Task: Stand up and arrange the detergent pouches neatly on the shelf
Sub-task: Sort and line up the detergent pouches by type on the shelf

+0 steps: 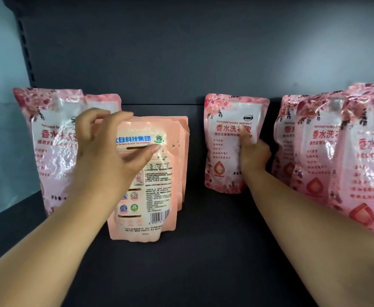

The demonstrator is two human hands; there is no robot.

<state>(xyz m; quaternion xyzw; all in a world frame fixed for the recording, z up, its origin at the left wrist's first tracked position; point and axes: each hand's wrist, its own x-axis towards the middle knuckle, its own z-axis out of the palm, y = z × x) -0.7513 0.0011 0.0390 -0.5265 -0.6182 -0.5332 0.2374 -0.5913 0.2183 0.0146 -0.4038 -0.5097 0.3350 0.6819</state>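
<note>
While two front-facing detergent pouches (55,138) at the left of the dark shelf (203,251) are already stood up, the back-facing pouch (150,180) beside them, stood in front of another, is pinched at its top by the left hand (106,149). Further right, a lone upright pouch (228,142) is gripped at its side by the right hand (253,155), and a row of three pouches (327,147) is seen standing at the far right. By this judgement the task is well advanced: the reversed pouches are left to be turned and the gaps closed.

Between the left hand (106,149) and the right hand (253,156) a gap of dark matte shelf board (194,251) lay open to the back wall. Upright glossy pink detergent pouches (356,151) blocked the right hand's outer side; others (53,138) stood behind the left hand.
</note>
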